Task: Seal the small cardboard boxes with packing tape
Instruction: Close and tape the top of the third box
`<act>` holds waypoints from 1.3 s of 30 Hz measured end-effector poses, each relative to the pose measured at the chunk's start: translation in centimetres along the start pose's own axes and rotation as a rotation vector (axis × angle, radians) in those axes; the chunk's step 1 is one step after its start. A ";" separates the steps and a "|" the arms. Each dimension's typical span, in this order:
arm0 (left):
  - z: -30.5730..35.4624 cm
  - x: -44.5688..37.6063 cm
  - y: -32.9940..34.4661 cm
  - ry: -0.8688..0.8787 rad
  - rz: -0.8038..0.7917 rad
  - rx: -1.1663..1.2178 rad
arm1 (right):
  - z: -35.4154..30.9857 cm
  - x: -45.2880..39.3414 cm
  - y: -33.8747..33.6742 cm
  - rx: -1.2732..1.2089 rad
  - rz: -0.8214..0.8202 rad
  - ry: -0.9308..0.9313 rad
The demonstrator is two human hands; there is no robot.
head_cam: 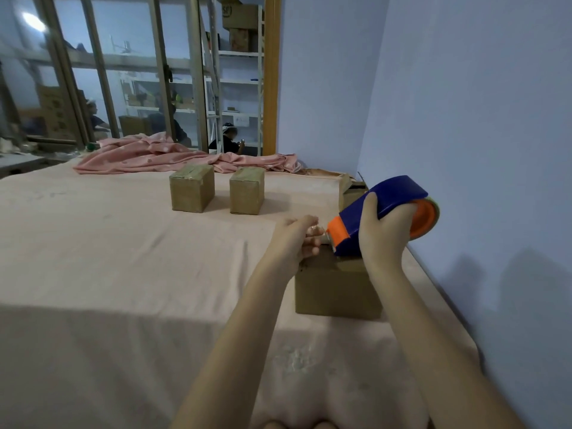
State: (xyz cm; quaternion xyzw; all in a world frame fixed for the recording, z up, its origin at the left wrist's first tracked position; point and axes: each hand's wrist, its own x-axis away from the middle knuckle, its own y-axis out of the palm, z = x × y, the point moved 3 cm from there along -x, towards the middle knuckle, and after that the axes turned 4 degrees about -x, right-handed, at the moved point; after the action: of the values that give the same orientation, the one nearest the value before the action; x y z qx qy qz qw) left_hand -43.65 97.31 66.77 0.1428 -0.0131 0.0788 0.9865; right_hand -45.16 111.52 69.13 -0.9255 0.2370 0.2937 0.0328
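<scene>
A small cardboard box sits on the pink sheet at the right, close to the wall. My right hand grips a blue and orange tape dispenser whose front end rests on the box's top. My left hand pinches the tape end at the dispenser's mouth, above the box's near-left top edge. Two more small boxes stand farther back, one on the left and one on the right, both with tape across their tops.
A crumpled pink dotted cloth lies along the far edge. An open cardboard box stands behind the dispenser by the wall. Glass panels at the back show shelving and seated people beyond.
</scene>
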 end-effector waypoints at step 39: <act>2.0 -1.7 0.5 0.228 0.141 -1.918 | -2.8 0.7 3.6 0.751 -0.286 -0.258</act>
State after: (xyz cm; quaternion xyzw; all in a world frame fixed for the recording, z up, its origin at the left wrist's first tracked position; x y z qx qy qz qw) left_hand -45.44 96.96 68.72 -0.7324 0.0154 0.1068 0.6723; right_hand -44.84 107.45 71.29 -0.8283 0.1909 0.2930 0.4377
